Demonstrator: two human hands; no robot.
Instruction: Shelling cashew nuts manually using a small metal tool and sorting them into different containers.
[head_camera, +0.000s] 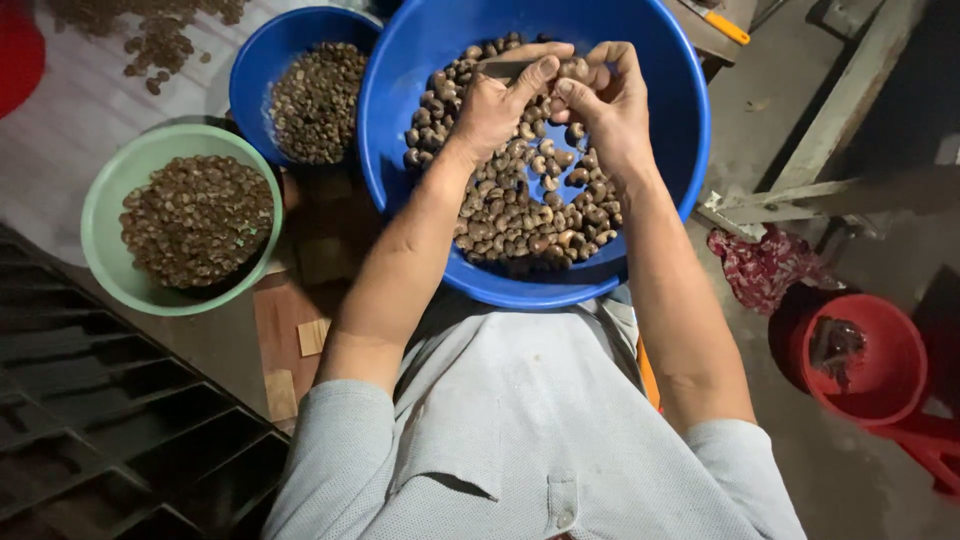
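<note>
We take the large blue basin (680, 130) as our landmark. Both hands meet above its far half: the left hand (495, 105) and the right hand (610, 100) come together with their fingertips touching, and between them they pinch a small brown nut (573, 70). The left hand's grip also closes on a thin dark blade or tool (505, 68), whose long axis runs roughly crosswise to the forearms, pointing toward the right hand. The nut is too small for us to tell its own direction.

Inside the basin a heap of nuts (520, 215) lies toward the near side, leaving bare blue wall on the right. Left of the basin, nearly touching it, sits a smaller blue bowl (250, 80) of nuts, and nearer to us a green bowl (100, 220). Right of the basin the floor lies open as far as a red bucket (890, 370).
</note>
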